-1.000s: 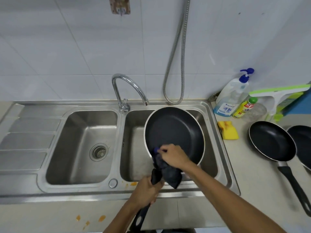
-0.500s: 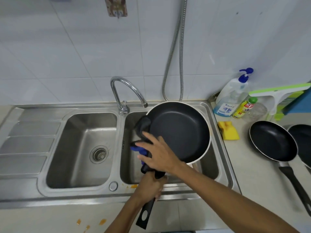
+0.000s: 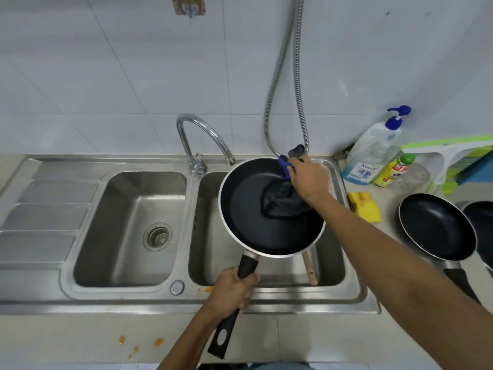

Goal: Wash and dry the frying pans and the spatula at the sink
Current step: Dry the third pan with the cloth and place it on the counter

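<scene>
Left hand (image 3: 232,289): we see it wrapped tight around the black handle of the frying pan (image 3: 248,209), near the 6 o'clock edge of the sink (image 3: 354,292).
Right hand (image 3: 309,180): fingers closed on a dark cloth (image 3: 282,204), pressing it against the pan's inside wall at about 2 o'clock of the pan.
Cloth: bunched, dark grey with a blue edge; we see part of it poking up past the pan rim above the knuckles, and the rest spread on the black coating.
Frying pan: held over the right basin, tilted so its black inside faces us, handle pointing to 6 o'clock.
Spatula: a wooden stick (image 3: 309,268) lies in the right basin under the pan, at 5 o'clock of it; we cannot tell whether it is the spatula.
Other pans: a second pan (image 3: 437,225) rests on the bench (image 3: 394,263) at 3 o'clock of the sink, and a third pan (image 3: 482,222) touches the frame edge just beside it.
Left basin (image 3: 128,231): at 9 o'clock of the held pan, drain strainer in its floor.
Tap (image 3: 202,140): its spout ends just beside the pan rim at 11 o'clock.
Bench items: a yellow sponge (image 3: 365,206) lies between sink and second pan; a soap pump bottle (image 3: 373,150) and a small yellow bottle (image 3: 392,169) stand at 1 o'clock.
</scene>
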### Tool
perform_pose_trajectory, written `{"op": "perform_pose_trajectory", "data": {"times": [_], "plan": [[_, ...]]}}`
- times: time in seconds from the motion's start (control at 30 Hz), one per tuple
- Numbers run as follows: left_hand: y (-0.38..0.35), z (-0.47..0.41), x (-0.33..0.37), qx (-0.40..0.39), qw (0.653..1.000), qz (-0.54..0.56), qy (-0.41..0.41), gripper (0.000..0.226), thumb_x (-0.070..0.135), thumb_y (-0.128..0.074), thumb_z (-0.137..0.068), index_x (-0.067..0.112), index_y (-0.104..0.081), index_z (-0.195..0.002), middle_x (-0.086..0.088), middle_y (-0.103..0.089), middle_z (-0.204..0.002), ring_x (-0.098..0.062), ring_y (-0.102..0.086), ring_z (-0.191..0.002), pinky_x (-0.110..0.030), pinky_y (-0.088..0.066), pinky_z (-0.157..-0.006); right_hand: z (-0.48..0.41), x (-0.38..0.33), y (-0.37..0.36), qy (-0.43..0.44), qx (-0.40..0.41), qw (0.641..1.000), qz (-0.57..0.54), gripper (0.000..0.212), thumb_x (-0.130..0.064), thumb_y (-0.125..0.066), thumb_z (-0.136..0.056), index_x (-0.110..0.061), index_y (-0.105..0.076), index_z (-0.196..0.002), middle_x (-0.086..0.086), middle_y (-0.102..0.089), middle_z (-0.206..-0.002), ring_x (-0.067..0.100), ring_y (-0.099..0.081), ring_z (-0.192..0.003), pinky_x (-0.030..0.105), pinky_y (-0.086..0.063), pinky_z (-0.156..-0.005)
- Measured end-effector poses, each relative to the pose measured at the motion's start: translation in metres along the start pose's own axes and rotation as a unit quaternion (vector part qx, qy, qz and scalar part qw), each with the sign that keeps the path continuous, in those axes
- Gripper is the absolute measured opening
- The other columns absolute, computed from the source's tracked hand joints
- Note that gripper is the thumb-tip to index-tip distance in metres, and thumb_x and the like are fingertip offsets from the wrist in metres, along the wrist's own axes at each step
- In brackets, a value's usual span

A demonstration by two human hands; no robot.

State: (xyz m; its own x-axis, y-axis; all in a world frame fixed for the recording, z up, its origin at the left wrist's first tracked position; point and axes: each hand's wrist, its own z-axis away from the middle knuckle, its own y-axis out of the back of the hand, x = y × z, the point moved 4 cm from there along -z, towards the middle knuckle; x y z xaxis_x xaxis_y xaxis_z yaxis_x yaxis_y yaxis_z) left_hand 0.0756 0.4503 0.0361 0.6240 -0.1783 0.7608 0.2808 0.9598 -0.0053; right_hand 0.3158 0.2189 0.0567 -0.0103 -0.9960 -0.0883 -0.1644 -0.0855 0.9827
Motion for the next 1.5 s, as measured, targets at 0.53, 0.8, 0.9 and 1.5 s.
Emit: {"op": "perform_pose_trajectory", "data": {"times": [0.53,0.8,0.9,1.5], "plan": [[0.018,-0.025,0.0,0.062,0.998,0.024,-0.02,0.029,0.007,-0.059,-0.097,0.011,-0.043,-0.073,-0.003,-0.039,-0.05,-0.014,-0.032,-0.039,-0.023,-0.029,-0.042,0.155,-0.104,0.041,0.081,-0.194,0.966,-0.151,0.028,-0.045,-0.049,-0.096,-0.026,-0.068,-0.103,0.003,-0.071,-0.097,0.029,-0.065,-0.093,0.037,-0.05,-0.076],[0.007,-0.008,0.004,0.0,0.999,-0.011,-0.035,0.042,0.014,-0.063,-0.098,0.018,-0.038,-0.065,0.0,-0.034,-0.05,-0.012,-0.03,-0.041,-0.022,-0.027,-0.04,0.05,-0.136,0.007,0.091,-0.157,0.966,-0.183,0.024,-0.047,-0.053,-0.096,-0.033,-0.068,-0.107,0.002,-0.065,-0.112,0.031,-0.064,-0.101,0.039,-0.051,-0.082],[0.003,-0.004,-0.001,0.007,1.0,0.002,-0.024,0.037,0.017,-0.063,-0.1,0.015,-0.041,-0.071,0.0,-0.038,-0.05,-0.012,-0.033,-0.039,-0.024,-0.032,-0.038,0.03,-0.089,-0.007,0.057,-0.123,0.988,-0.076,0.032,-0.047,-0.053,-0.097,-0.033,-0.063,-0.123,0.004,-0.057,-0.126,0.035,-0.063,-0.105,0.042,-0.053,-0.083],[-0.021,-0.009,-0.029,0.007,0.994,-0.101,0.03,0.023,0.028,-0.065,-0.09,0.016,-0.051,-0.076,-0.003,-0.049,-0.05,-0.02,-0.047,-0.04,-0.027,-0.039,-0.046,0.062,-0.105,-0.009,-0.15,-0.222,0.89,-0.368,0.016,-0.029,-0.051,-0.098,-0.018,-0.057,-0.088,0.012,-0.068,-0.101,0.035,-0.063,-0.099,0.037,-0.044,-0.076]]}}
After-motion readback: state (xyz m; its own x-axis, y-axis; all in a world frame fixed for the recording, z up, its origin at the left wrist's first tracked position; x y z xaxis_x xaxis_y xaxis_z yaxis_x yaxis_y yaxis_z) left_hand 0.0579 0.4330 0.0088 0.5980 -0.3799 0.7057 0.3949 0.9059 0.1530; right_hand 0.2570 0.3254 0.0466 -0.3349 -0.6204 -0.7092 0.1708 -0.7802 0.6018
